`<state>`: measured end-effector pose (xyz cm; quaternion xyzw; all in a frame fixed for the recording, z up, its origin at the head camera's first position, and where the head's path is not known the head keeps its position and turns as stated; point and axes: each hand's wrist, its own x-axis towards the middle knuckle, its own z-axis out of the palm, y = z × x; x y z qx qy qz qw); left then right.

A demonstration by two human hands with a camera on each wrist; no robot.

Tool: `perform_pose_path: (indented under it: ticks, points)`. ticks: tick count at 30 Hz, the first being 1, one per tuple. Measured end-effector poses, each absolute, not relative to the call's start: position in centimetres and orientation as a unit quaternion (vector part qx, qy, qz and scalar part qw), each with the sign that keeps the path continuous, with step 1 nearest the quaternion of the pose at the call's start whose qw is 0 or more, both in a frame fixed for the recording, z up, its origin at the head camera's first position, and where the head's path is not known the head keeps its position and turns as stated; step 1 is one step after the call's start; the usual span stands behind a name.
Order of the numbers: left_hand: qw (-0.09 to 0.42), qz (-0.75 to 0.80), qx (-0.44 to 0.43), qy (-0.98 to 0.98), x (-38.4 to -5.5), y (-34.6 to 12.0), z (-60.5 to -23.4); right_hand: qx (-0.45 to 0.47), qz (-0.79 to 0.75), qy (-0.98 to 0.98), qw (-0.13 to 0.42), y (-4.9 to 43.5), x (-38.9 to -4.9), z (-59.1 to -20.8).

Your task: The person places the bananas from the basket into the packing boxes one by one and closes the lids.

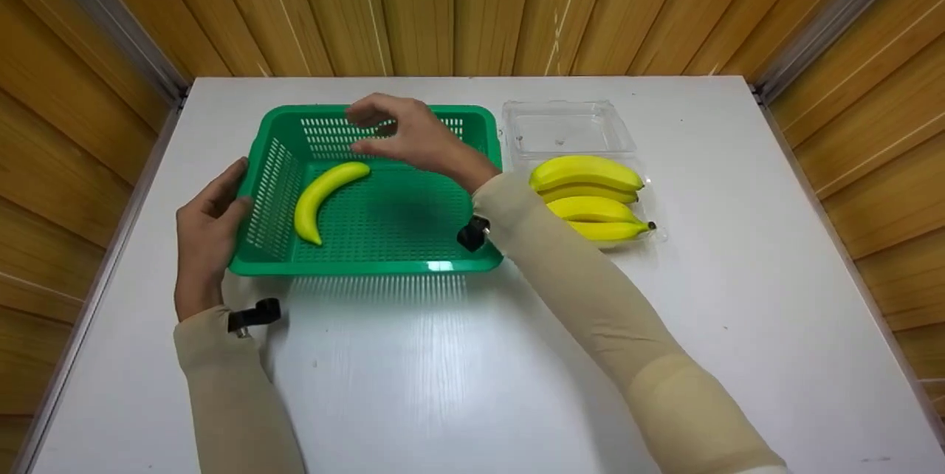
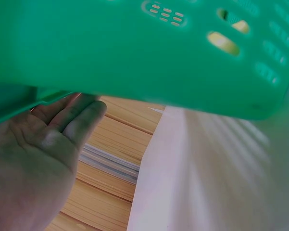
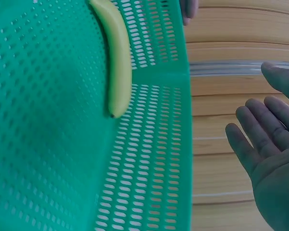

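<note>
Left hand [image 1: 201, 241] rests unclenched against left rim of green plastic basket [image 1: 369, 268]; a shove could skid it. Banana [image 1: 316, 195] inside, left. Right sleeve [image 1: 590, 297], if dropped, could knock bananas [image 1: 587, 173] at right. Right hand [image 1: 417, 136] loose, empty, above far side.

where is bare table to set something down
The table is bare between left sleeve and right sleeve, in front of the green basket, and right of the grouped bananas. Crowded: the basket's right side, with clear container and bananas.
</note>
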<state>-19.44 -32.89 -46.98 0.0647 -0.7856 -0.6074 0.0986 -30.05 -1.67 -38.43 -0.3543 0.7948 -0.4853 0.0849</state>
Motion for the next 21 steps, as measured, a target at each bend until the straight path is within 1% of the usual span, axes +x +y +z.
perform_pose_path:
  ticks: [3,9,16,21]
  points:
    - [0.099,-0.610,0.067,-0.783,-19.3,-33.0,-46.9,-0.349,-0.472,0.802,0.112,-2.9,-30.1,-39.4]
    - [0.099,-0.609,0.066,-0.784,-19.1,-32.9,-47.0,-0.343,-0.443,0.816,0.145,-4.4,-30.2,-41.1]
    - [0.100,-0.608,0.064,-0.785,-19.1,-32.5,-47.0,-0.323,-0.433,0.823,0.175,-4.8,-31.3,-42.9]
    - [0.100,-0.612,0.059,-0.783,-19.2,-32.2,-47.2,-0.326,-0.440,0.814,0.193,-4.8,-32.0,-43.7]
